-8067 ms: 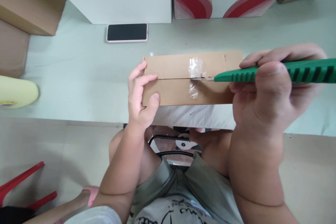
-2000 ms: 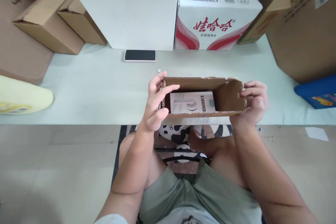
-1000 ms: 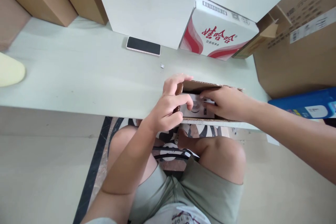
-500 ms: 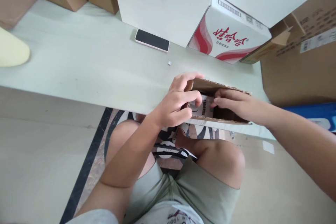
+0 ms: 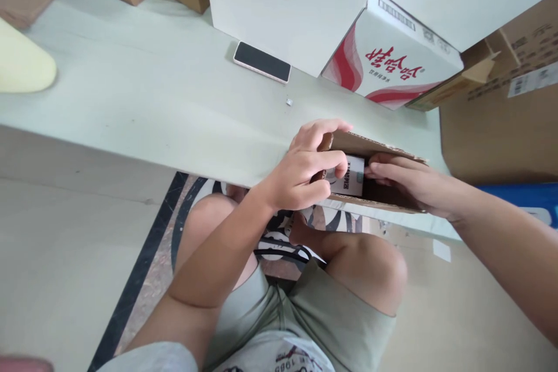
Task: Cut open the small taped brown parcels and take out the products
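- opening stage, judged complete: the cardboard carton (image 5: 360, 146) stands with its top open, near the table's (image 5: 152, 81) front edge.
- contents, judged not yet taken out: the white box (image 5: 356, 179) lies inside, at the carton's left end.
- left hand (image 5: 309, 168): fingers spread and bent around the carton's left end, gripping it; the forefinger curls over the white box.
- right hand (image 5: 403, 177): inside the carton, fingers close together, tips at the box's right end; whether they pinch it, one cannot tell.
- clearances: room inside the carton lies right of the box, partly filled by the right hand; bare tabletop extends leftward; a narrow strip separates carton from red-and-white box (image 5: 392, 64).
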Action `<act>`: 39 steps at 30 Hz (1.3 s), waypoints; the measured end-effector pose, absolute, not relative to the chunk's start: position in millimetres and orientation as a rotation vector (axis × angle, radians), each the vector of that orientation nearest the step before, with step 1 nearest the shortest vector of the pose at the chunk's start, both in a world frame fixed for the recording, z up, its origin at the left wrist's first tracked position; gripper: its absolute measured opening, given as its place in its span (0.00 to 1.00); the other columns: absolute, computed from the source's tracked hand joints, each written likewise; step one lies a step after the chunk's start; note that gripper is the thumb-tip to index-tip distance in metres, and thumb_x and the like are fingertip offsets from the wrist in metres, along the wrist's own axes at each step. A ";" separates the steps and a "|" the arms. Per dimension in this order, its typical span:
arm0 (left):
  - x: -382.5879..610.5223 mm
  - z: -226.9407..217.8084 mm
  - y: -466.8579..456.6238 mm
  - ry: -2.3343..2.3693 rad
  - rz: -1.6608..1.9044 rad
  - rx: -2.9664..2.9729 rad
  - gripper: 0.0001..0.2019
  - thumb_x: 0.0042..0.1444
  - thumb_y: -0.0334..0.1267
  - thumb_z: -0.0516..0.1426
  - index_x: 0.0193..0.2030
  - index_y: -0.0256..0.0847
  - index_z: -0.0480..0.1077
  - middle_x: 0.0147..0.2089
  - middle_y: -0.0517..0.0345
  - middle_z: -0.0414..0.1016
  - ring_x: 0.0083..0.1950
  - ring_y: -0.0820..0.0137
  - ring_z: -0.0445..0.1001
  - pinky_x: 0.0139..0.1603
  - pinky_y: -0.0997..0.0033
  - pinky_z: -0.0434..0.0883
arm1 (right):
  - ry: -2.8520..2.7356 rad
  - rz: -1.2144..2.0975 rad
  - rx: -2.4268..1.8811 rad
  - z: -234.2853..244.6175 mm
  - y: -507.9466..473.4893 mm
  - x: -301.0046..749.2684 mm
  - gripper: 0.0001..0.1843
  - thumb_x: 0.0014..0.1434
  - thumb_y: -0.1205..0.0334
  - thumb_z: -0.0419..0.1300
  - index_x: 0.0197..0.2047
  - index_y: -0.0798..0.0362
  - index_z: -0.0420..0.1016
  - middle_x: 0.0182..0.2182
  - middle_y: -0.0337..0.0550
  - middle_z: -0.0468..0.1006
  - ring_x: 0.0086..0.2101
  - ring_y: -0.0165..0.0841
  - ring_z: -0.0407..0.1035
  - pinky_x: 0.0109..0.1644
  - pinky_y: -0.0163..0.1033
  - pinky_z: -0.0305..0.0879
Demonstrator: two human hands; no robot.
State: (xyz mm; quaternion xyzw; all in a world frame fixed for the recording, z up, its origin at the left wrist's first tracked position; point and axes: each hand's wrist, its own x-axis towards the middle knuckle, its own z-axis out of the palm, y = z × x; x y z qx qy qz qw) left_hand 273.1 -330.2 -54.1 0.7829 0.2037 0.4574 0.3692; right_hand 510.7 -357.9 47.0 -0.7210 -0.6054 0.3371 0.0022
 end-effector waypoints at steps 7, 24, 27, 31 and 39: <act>271.9 -52.9 -331.8 0.564 1.139 1.999 0.06 0.54 0.40 0.54 0.36 0.44 0.70 0.73 0.51 0.58 0.67 0.47 0.61 0.74 0.39 0.62 | -1.506 1.272 -2.115 51.7 -366.3 503.5 0.21 0.61 0.38 0.56 0.37 0.48 0.66 0.45 0.50 0.81 0.52 0.45 0.76 0.58 0.53 0.76; 288.8 -64.5 -330.9 0.516 1.183 1.987 0.12 0.58 0.42 0.54 0.48 0.46 0.69 0.74 0.50 0.59 0.76 0.51 0.57 0.78 0.45 0.59 | -1.870 1.338 -1.699 90.1 -391.3 467.7 0.22 0.66 0.37 0.57 0.38 0.49 0.69 0.45 0.47 0.82 0.38 0.38 0.76 0.38 0.43 0.75; 289.5 -68.8 -330.5 0.519 1.205 1.997 0.16 0.54 0.41 0.55 0.51 0.48 0.67 0.74 0.51 0.60 0.75 0.51 0.58 0.77 0.45 0.59 | -1.890 1.171 -1.751 86.7 -384.3 477.3 0.18 0.67 0.42 0.58 0.39 0.48 0.69 0.51 0.47 0.81 0.36 0.35 0.75 0.36 0.43 0.75; 286.4 -68.9 -329.3 0.549 1.170 1.981 0.21 0.51 0.40 0.55 0.54 0.50 0.65 0.75 0.51 0.60 0.75 0.49 0.58 0.75 0.41 0.60 | -2.228 0.739 -1.782 81.4 -382.3 499.2 0.11 0.67 0.50 0.57 0.43 0.47 0.75 0.49 0.46 0.83 0.42 0.39 0.78 0.47 0.48 0.78; 287.9 -64.1 -327.8 0.433 1.178 1.946 0.25 0.51 0.39 0.54 0.58 0.50 0.59 0.74 0.48 0.60 0.77 0.49 0.56 0.75 0.39 0.61 | -2.996 0.278 -1.429 78.5 -366.2 524.3 0.19 0.72 0.53 0.56 0.64 0.32 0.75 0.73 0.35 0.65 0.72 0.46 0.59 0.72 0.61 0.64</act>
